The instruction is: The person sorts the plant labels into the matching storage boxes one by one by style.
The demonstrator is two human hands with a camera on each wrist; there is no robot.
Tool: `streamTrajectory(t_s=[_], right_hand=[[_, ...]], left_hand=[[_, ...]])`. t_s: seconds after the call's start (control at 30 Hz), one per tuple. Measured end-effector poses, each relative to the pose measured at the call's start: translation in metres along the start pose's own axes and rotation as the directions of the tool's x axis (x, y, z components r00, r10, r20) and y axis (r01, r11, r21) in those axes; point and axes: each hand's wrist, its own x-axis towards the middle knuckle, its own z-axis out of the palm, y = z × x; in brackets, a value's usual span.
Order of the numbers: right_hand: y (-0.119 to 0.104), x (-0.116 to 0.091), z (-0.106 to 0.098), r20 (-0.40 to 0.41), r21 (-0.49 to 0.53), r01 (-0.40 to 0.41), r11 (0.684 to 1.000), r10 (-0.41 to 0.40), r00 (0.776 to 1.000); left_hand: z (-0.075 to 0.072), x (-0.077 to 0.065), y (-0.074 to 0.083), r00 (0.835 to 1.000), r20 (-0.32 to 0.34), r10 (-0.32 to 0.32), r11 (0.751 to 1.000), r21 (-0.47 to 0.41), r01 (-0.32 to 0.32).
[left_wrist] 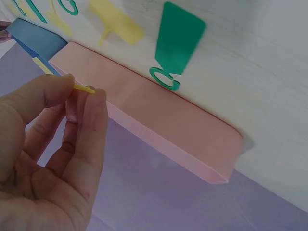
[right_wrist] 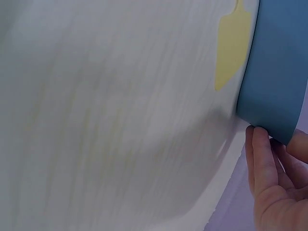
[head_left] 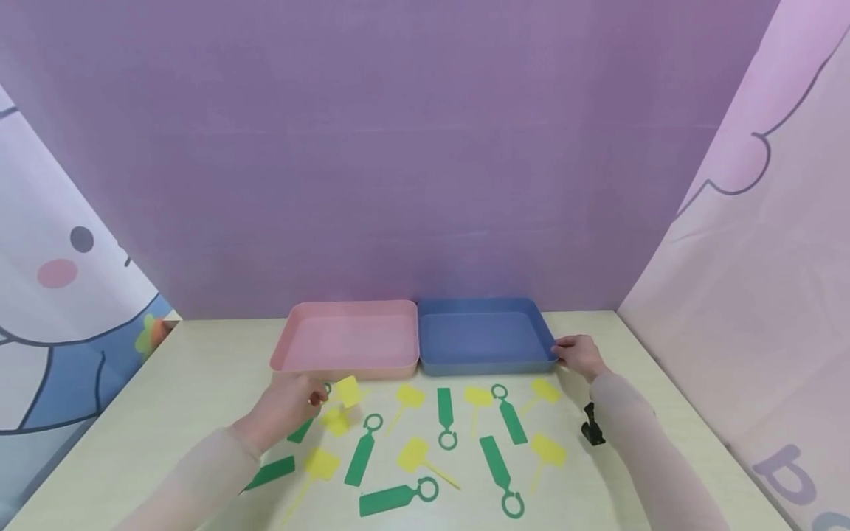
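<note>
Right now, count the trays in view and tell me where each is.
2. The pink tray stands toward the table's far edge, on the left; the blue tray is to its right, with the right hand at its near right corner. None seem hidden.

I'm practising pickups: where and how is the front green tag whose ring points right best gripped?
I'd pinch the green tag mid-body across its long edges, from above and your near side: it looks flat, its body lies nearly crosswise, and a yellow tag lies on the far side.
</note>
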Motion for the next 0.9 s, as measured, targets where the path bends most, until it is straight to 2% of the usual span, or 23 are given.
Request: streamTrajectory(t_s=[0.17, 0.33, 0.4, 0.63, 0.9], right_hand=[[0.001, 0.001, 0.000, 0.004, -0.015, -0.007, 1.000, 0.007, 1.000], [0.001, 0.002, 0.000, 0.005, -0.025, -0.005, 1.000, 0.005, 1.000], [0.000, 0.002, 0.001, 0.008, -0.025, -0.010, 1.000, 0.010, 1.000], [-0.001, 0.001, 0.000, 0.003, -0.011, -0.009, 1.000, 0.009, 1.000], [0.001, 0.001, 0.001, -0.001, -0.008, -0.010, 1.000, 0.010, 1.000]], left_hand=[[0.003, 0.017, 0.010, 0.996, 0.067, -0.062, 0.996, -0.054, 0.065], [0.004, 0.033, 0.020, 0.996, 0.081, -0.047, 0.991, -0.118, 0.056], [0.005, 0.038, 0.024, 0.997, 0.073, -0.038, 0.991, -0.128, 0.047], [0.012, 0.060, 0.037, 0.999, -0.006, 0.049, 0.997, -0.066, -0.049], [0.019, 0.083, 0.052, 0.998, -0.017, 0.067, 0.993, -0.092, -0.068]])
